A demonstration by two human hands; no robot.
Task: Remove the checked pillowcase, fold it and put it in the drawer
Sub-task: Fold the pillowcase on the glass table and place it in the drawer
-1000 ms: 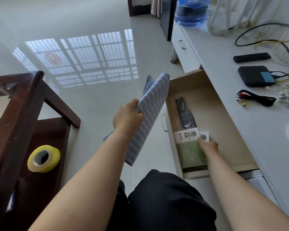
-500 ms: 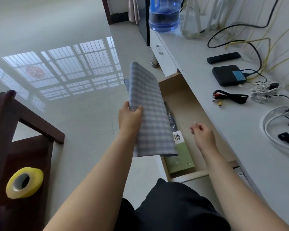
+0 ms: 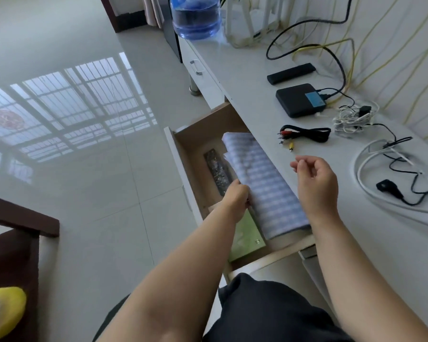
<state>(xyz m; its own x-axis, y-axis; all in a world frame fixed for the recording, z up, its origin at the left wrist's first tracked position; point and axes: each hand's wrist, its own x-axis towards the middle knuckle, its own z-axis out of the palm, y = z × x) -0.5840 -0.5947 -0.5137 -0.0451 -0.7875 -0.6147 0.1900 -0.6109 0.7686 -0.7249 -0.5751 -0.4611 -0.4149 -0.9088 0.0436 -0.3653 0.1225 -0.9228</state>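
Note:
The folded blue-and-white checked pillowcase [image 3: 262, 183] lies lengthwise inside the open wooden drawer [image 3: 183, 169], along its right side under the desk edge. My left hand [image 3: 235, 201] grips its left edge about halfway along. My right hand [image 3: 314, 183] hovers above the pillowcase's right side at the desk edge, fingers loosely curled and holding nothing. A black remote [image 3: 216, 171] and a green booklet [image 3: 247, 239] lie in the drawer to the left of the pillowcase.
The white desk [image 3: 245, 77] carries a black box [image 3: 300, 99], a black bar [image 3: 290, 73], an AV cable [image 3: 304, 134], white cords [image 3: 371, 178] and a water jug [image 3: 195, 16]. A dark wooden table [image 3: 15, 243] with yellow tape [image 3: 3, 312] stands on the left.
My left hand has lowered the pillowcase from above the drawer down into it. My right hand has risen out of the drawer to the desk edge.

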